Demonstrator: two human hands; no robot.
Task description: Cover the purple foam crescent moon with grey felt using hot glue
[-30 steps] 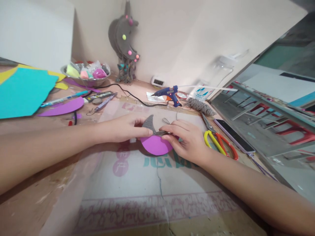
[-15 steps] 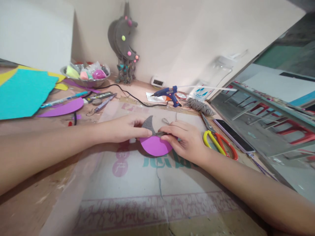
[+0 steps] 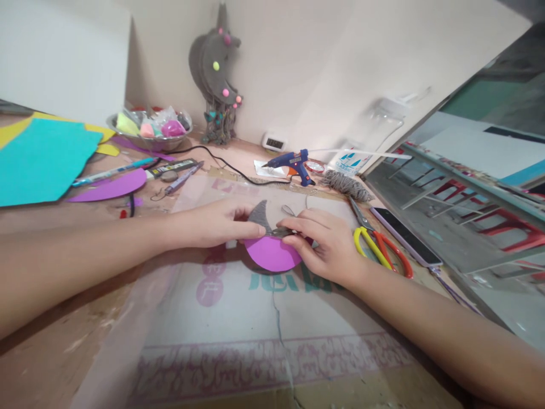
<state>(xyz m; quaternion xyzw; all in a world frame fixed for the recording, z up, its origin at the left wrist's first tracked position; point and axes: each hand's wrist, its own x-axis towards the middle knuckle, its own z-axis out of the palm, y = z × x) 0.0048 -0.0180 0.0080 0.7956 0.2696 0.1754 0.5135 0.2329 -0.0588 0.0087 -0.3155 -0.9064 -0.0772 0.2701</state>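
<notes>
Both hands are closed around a small craft piece over the middle of the board. Its lower part is a rounded purple paper shape (image 3: 273, 254); a pointed grey yarn-covered part (image 3: 259, 216) rises above it on the left. My left hand (image 3: 223, 223) grips the left side, thumb pressed on the base of the grey part. From the right, my right hand (image 3: 330, 244) pinches grey yarn (image 3: 281, 231) along the purple shape's upper edge. A small loop of yarn (image 3: 288, 210) sticks up behind its fingers, which partly hide the yarn.
Scissors (image 3: 378, 250) and a phone (image 3: 406, 236) lie at right. Behind are a glue gun (image 3: 293, 163), a grey yarn bundle (image 3: 347, 186) and a small clock (image 3: 273, 141). Pens, turquoise sheet (image 3: 45, 162) and a metal bowl (image 3: 149, 143) are left. A moon ornament (image 3: 215, 74) stands against the wall.
The whole view has shifted very slightly. Both hands keep their grip on the purple and grey piece, with only a tiny movement of the right fingers at the yarn.
</notes>
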